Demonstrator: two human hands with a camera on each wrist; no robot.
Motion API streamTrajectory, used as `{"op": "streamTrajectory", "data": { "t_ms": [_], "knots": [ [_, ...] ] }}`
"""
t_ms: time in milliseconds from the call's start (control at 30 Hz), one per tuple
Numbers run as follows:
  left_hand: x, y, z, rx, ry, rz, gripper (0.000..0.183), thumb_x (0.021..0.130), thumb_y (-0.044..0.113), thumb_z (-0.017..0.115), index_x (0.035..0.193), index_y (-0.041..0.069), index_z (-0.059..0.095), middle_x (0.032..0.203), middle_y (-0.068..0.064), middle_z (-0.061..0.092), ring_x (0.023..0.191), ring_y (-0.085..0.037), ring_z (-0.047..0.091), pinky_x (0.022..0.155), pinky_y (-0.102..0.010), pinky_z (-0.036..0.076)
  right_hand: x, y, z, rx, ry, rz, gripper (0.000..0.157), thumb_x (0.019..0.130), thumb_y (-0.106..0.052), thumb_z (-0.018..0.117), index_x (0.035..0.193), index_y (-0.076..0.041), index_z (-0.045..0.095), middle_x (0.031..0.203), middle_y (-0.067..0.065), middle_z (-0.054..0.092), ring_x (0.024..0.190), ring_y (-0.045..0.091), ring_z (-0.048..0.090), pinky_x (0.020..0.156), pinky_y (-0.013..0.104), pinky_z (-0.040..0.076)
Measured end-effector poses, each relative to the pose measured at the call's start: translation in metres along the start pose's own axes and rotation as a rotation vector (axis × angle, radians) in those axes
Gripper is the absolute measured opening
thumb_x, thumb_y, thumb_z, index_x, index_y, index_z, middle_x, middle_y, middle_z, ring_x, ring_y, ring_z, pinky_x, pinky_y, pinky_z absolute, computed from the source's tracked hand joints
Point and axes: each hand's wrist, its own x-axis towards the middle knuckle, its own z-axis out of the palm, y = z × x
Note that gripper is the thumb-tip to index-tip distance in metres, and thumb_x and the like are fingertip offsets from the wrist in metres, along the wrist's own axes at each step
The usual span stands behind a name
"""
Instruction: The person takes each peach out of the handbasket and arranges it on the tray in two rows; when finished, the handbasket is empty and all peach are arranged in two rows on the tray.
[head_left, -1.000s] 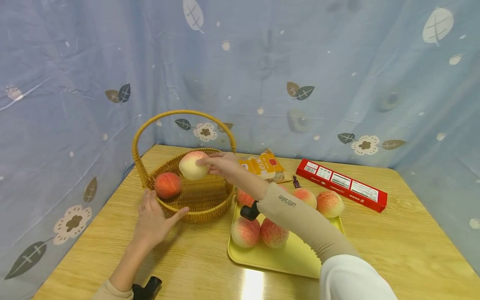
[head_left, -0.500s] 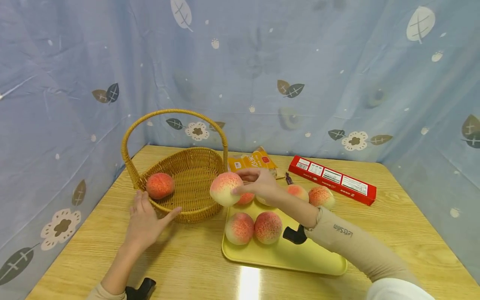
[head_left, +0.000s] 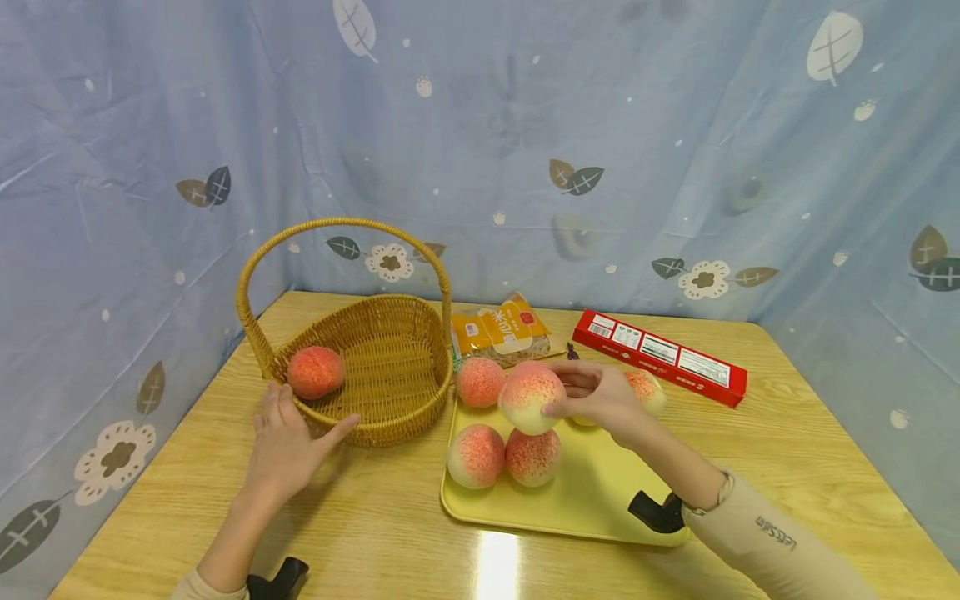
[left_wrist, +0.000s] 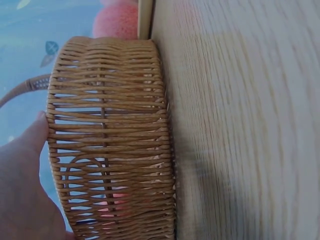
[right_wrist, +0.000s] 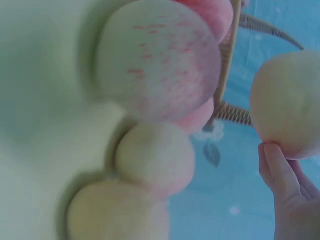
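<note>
My right hand [head_left: 611,402] pinches a pink-and-cream peach [head_left: 531,398] between thumb and fingers, held up over the yellow tray [head_left: 600,496]. The right wrist view shows the same peach [right_wrist: 287,105] at the fingertips. Below and around it on the tray sit several more peaches, among them a red-topped peach [head_left: 533,457] and a paler peach [head_left: 476,457]. At the left, my left hand [head_left: 283,450] touches the near rim of a wicker basket [head_left: 397,429], thumb and fingers spread. Inside the basket lies one red peach [head_left: 316,372], by its left wall.
Behind the tray lie an orange-and-clear snack bag [head_left: 502,329] and a small dark wrapped item [head_left: 572,351]. A long red box [head_left: 660,357] lies at the back right. The basket's tall arched handle [head_left: 341,222] stands upright. Patterned blue curtains hang behind the wooden table [head_left: 375,533].
My right hand has carried the peach rightward, from above the basket to above the tray. The left hand has stayed at the basket's rim. The head view has shifted slightly.
</note>
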Motion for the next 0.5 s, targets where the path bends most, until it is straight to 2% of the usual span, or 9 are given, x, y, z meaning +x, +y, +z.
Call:
{"op": "streamTrajectory", "data": {
  "t_ms": [133,267,500],
  "knots": [
    [0.0,0.0,-0.001,0.005,0.002,0.003,0.116,0.087,0.062,0.059,0.142,-0.024,0.004,0.148,-0.046,-0.002,0.14,-0.055,-0.003,0.109,-0.068,0.005,-0.014,0.006,-0.014,-0.052,0.054,-0.06,0.06,0.074,-0.005,0.082,0.126,0.013,0.057,0.118,0.023,0.065,0.098,0.013,0.067,0.082,0.026,0.055],
    [0.0,0.001,-0.002,0.012,0.0,0.001,0.116,0.087,0.063,0.059,0.142,-0.023,0.003,0.148,-0.045,-0.003,0.14,-0.056,-0.002,0.109,-0.068,0.006,-0.024,0.011,-0.026,-0.146,0.103,-0.083,0.059,0.072,-0.005,0.084,0.124,0.009,0.06,0.115,0.022,0.067,0.095,0.007,0.067,0.081,0.024,0.054],
    [-0.001,0.001,-0.002,0.008,-0.024,-0.011,0.117,0.088,0.063,0.058,0.143,-0.023,0.001,0.148,-0.045,-0.006,0.14,-0.055,-0.004,0.108,-0.069,0.004,-0.039,0.022,-0.036,-0.391,0.188,-0.102,0.057,0.066,-0.012,0.089,0.114,0.007,0.065,0.105,0.017,0.07,0.091,0.022,0.07,0.075,0.027,0.057]
  ]
}}
